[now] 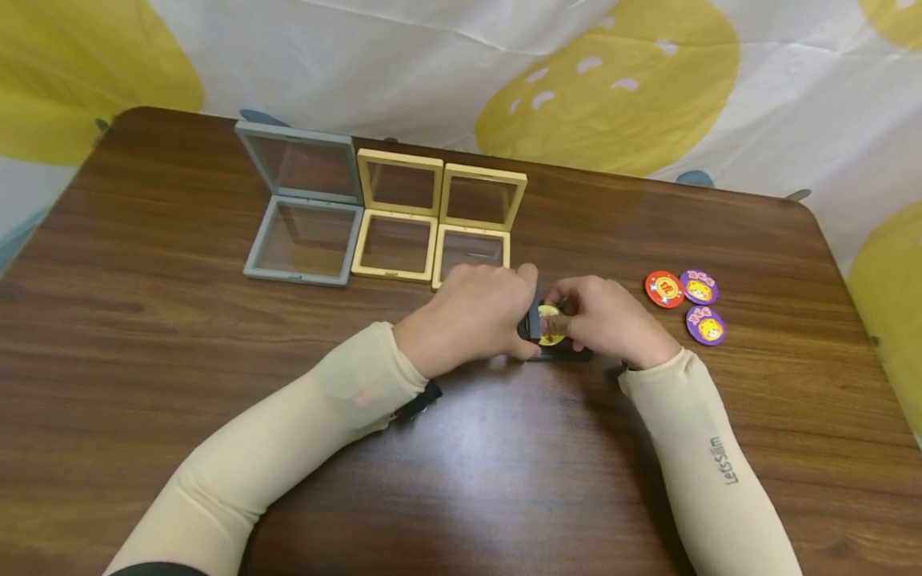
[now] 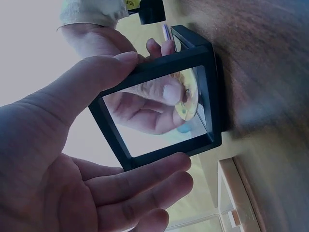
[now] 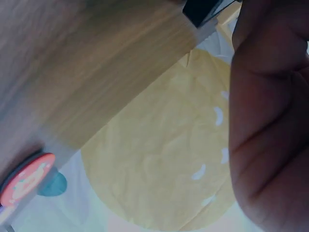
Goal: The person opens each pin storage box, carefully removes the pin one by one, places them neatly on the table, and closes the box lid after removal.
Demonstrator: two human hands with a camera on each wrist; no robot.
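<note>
My left hand [image 1: 479, 308] holds the raised half of a black hinged display frame [image 2: 213, 96]. Its thumb lies on one edge and the fingers on the opposite edge in the left wrist view. Through the clear window, a round yellow disc [image 2: 193, 92] shows between the thumb and fingers of my right hand [image 1: 612, 316]. The right hand pinches this disc over the frame's lower half, which lies on the table. In the right wrist view the palm shows large at the right, and the disc is hidden there.
A grey-blue frame [image 1: 262, 276] and two cream frames [image 1: 392, 274] stand unfolded in a row at the back left. Right of my hands lie a red disc [image 1: 664, 289] and two purple discs [image 1: 706, 326]. A patterned curtain [image 1: 403, 64] hangs behind the wooden table [image 1: 144, 320].
</note>
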